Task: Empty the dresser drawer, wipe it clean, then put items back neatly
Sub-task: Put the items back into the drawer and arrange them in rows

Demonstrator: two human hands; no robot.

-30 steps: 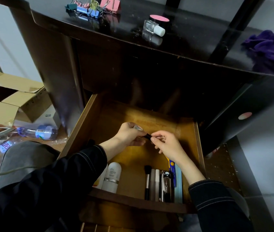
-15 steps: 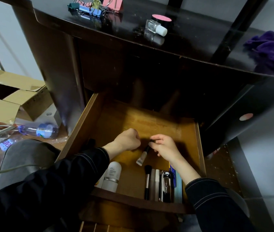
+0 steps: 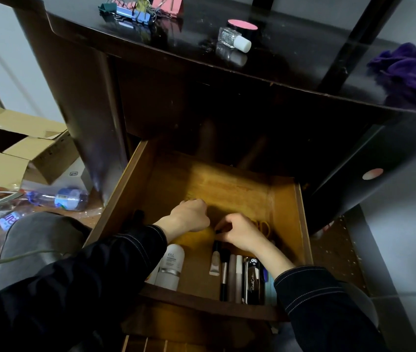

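Several items already lie in a neat row against the front wall of the drawer (image 3: 227,184): a white roll-on bottle (image 3: 172,266) at the front left, then a makeup brush (image 3: 224,273), two pale slim sticks (image 3: 235,275) and a black case (image 3: 252,280) towards the front right. Yellow rubber bands (image 3: 263,227) sit by the drawer's right wall.

The right hand (image 3: 240,233) is over the middle of the drawer, its fingers curled round the dark cap end of a small tube (image 3: 214,265), which lies parallel to the brush, just to its left. The left hand (image 3: 191,217) is beside it in the drawer, fingers closed into a fist with nothing showing in them.

The drawer's bare floor looks clean. A purple cloth (image 3: 413,72) lies above the drawer on the dresser surface, to the right.

Judgement: emptying and wiping appear complete and restocking is well advanced. Binder clips (image 3: 138,10), a nail polish bottle (image 3: 233,39) and a pink-lidded jar (image 3: 242,25) remain on the surface above the drawer, probably left to return.
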